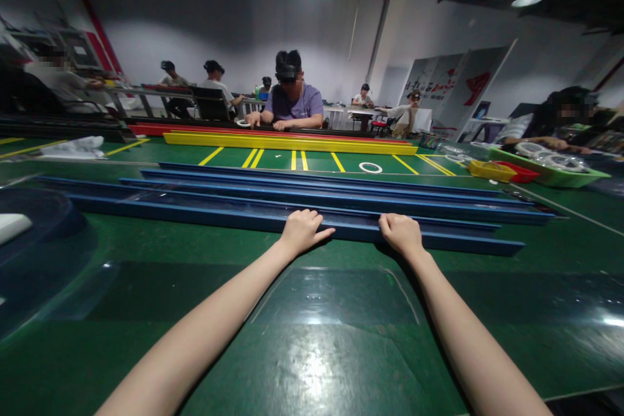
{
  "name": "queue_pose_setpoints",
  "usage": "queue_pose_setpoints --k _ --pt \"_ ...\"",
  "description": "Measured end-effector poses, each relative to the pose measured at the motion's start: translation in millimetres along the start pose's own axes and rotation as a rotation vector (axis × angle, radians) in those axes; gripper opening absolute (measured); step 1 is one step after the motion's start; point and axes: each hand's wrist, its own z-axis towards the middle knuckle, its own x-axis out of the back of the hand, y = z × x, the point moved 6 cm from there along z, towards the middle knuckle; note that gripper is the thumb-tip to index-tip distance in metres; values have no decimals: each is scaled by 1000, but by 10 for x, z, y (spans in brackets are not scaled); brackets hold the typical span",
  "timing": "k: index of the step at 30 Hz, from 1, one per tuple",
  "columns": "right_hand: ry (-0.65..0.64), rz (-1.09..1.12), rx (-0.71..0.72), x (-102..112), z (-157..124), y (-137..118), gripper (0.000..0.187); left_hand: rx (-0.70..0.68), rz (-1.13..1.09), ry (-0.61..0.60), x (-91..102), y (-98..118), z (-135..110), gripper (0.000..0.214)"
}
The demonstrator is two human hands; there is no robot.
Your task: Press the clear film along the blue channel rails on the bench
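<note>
Several long blue channel strips (pixel 219 205) lie side by side across the green table (pixel 341 351) in front of me. My left hand (pixel 302 231) rests on the nearest blue strip, fingers curled over its front edge, thumb out to the right. My right hand (pixel 400 234) lies about a hand's width to the right on the same strip, fingers bent over it. Both hands grip the near strip's edge. A clear plastic sheet (pixel 336 296) lies flat on the table under my forearms.
Yellow and red strips (pixel 292 142) lie farther back, where a person in a purple shirt (pixel 292 104) sits opposite. A white ring (pixel 370 168) lies on the table. A green tray (pixel 550 172) with red and yellow bins stands at right. Other people work at the sides and behind.
</note>
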Motion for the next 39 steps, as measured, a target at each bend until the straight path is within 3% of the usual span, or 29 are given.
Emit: queue_pose_setpoints --k 39 --pt "-136 10 -35 -12 3 -3 46 -18 40 42 7 5 -11 45"
